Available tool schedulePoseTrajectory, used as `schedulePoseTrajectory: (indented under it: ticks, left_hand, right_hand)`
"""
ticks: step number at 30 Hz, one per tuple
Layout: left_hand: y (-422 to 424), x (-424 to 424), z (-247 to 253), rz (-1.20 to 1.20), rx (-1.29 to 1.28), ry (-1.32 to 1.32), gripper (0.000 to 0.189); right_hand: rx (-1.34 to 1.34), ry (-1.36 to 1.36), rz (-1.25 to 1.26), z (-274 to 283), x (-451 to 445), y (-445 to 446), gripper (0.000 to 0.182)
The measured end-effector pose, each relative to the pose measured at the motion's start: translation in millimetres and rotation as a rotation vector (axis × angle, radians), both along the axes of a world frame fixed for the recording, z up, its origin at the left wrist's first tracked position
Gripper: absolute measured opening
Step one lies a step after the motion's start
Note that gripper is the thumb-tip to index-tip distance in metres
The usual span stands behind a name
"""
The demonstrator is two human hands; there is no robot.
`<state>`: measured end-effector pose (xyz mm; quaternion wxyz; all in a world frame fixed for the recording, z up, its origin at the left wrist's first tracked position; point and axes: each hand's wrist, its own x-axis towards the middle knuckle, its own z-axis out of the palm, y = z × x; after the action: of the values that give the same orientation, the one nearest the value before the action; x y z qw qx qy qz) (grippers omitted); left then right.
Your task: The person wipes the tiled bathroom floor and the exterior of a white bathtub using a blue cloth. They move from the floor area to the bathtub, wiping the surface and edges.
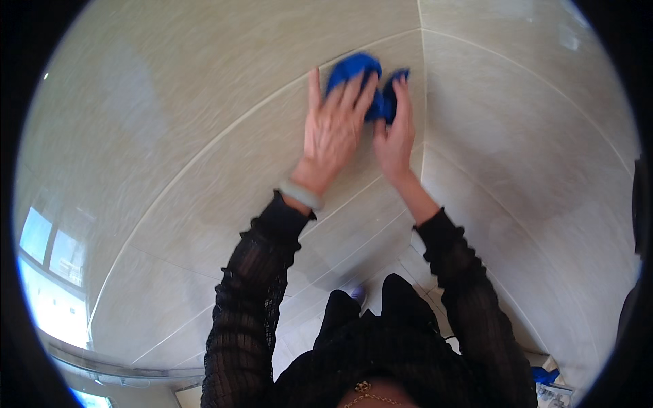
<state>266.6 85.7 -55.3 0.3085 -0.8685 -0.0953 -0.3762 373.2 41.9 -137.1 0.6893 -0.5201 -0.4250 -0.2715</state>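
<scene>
A blue cloth is bunched against the beige tiled wall, close to the inside corner. My left hand lies over the cloth with fingers spread, pressing it to the tile; a pale bangle circles that wrist. Just to the right, my right hand holds the darker, folded end of the same cloth between thumb and fingers. Part of the cloth is hidden under both hands, and the fingers look slightly blurred.
An adjoining tiled wall meets this one at a vertical corner joint. Below is the tiled floor. Another blue item lies at lower right by a metal fitting. A curved rail runs along the lower left. Dark shapes stand at the right rim.
</scene>
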Motion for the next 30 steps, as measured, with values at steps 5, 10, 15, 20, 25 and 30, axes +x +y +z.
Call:
schedulePoseTrajectory:
  ticks: [5,10,15,20,25,30]
  left_hand:
    - [7.3,22.8,10.8,-0.037,0.091,0.007,0.059]
    - [12.2,26.3,-57.0,-0.026,0.136,0.257,0.053]
    - [21.0,27.2,-86.9,-0.062,0.171,0.538,0.049]
    - [31.8,49.3,-11.9,-0.159,0.178,0.135,0.046]
    - [35.1,60.8,37.7,-0.085,0.252,-0.051,0.045]
    - [27.4,73.8,-34.2,-0.080,0.200,0.189,0.042]
  right_hand:
    - [-0.063,-0.261,-0.238,32.8,36.4,1.6,0.065]
    - [-0.150,-0.093,-0.351,-75.2,28.6,14.4,0.059]
    - [-0.353,0.359,-0.189,-140.9,10.4,14.5,0.054]
    - [-0.090,0.055,-0.210,-23.2,29.6,7.5,0.053]
    - [-0.025,-0.292,-0.299,36.6,45.1,14.6,0.051]
    - [-0.192,-0.189,-0.303,-38.5,52.6,10.3,0.044]
